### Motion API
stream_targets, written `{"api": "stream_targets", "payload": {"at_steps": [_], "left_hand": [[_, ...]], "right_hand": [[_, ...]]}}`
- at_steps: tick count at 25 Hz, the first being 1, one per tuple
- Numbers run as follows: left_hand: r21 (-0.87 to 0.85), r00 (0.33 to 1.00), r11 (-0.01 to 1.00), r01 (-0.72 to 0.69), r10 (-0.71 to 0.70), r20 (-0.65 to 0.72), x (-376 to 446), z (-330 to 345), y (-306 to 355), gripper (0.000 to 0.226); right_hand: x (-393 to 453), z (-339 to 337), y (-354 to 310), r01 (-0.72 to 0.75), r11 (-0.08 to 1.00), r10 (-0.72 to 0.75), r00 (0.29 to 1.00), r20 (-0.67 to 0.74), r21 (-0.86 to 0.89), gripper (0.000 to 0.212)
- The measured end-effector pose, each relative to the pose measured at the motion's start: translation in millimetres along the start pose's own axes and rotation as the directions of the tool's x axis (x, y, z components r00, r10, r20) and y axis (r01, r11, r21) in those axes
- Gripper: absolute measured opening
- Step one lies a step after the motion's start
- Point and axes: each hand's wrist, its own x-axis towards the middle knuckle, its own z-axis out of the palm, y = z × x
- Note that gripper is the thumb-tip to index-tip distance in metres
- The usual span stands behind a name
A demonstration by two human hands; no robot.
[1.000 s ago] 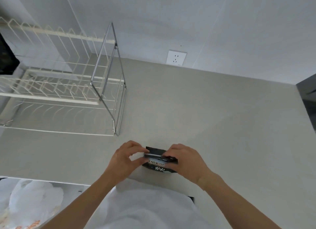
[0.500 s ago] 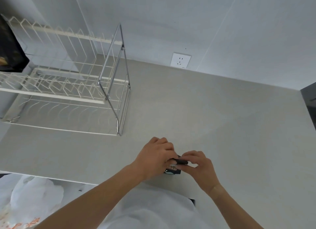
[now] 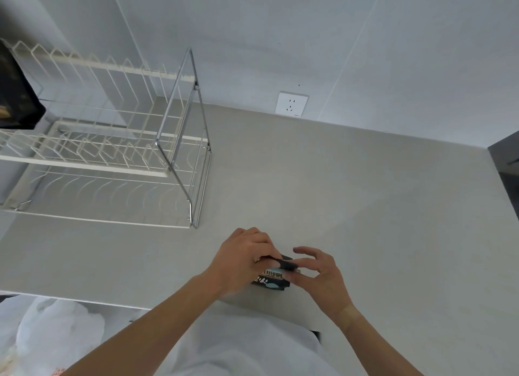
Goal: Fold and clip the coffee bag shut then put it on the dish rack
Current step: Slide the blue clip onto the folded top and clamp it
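Note:
A small black coffee bag (image 3: 270, 279) with pale print stands on the grey counter near its front edge. My left hand (image 3: 243, 259) is closed over the bag's folded top, where a dark clip-like strip (image 3: 287, 263) shows. My right hand (image 3: 320, 274) sits at the bag's right side with its fingers spread, thumb and a fingertip touching the strip's end. The white wire dish rack (image 3: 92, 162) with a chrome end frame stands on the counter to the far left of the hands.
A dark object (image 3: 16, 100) rests on the rack's upper left. A wall socket (image 3: 292, 104) is behind the counter (image 3: 351, 196). A white plastic bag (image 3: 47, 333) lies below the counter's front edge at left. A dark appliance edge (image 3: 505, 162) is at right.
My left hand has slid right over the bag's top. My right hand's fingers have spread open from their pinch. The view has shifted, so the rack appears further right.

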Motion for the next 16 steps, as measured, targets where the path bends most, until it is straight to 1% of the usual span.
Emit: {"api": "stream_targets", "payload": {"at_steps": [2, 4, 6, 7, 9, 11, 14, 16], "left_hand": [[-0.001, 0.998, 0.998, 0.067, -0.067, 0.003, -12, -7, -10, 0.028], [-0.107, 0.978, 0.973, 0.207, -0.209, -0.016, -29, -12, -24, 0.041], [-0.278, 0.93, 0.897, 0.344, -0.367, -0.032, -45, -14, -34, 0.036], [-0.365, 0.898, 0.843, 0.396, -0.438, -0.036, -51, -14, -37, 0.031], [-0.477, 0.841, 0.753, 0.454, -0.539, -0.05, -58, -11, -40, 0.023], [-0.526, 0.814, 0.711, 0.467, -0.579, -0.059, -59, -8, -39, 0.019], [-0.552, 0.805, 0.687, 0.473, -0.592, -0.047, -58, -8, -41, 0.016], [-0.574, 0.809, 0.669, 0.473, -0.587, -0.018, -56, -10, -44, 0.016]], "right_hand": [[3, 1, -14, 0.141, 0.982, -0.142, 0.99, 0.001, -0.128, 0.028], [9, 9, -35, 0.288, 0.907, -0.289, 0.956, 0.043, -0.306, 0.03], [18, 22, -56, 0.409, 0.779, -0.385, 0.91, 0.152, -0.475, 0.024], [22, 27, -63, 0.443, 0.733, -0.399, 0.895, 0.201, -0.517, 0.022], [26, 33, -69, 0.47, 0.693, -0.386, 0.882, 0.27, -0.547, 0.021], [25, 36, -65, 0.459, 0.703, -0.372, 0.888, 0.27, -0.543, 0.021], [23, 39, -62, 0.443, 0.733, -0.379, 0.896, 0.232, -0.516, 0.025], [21, 40, -61, 0.448, 0.733, -0.397, 0.893, 0.213, -0.511, 0.021]]}}
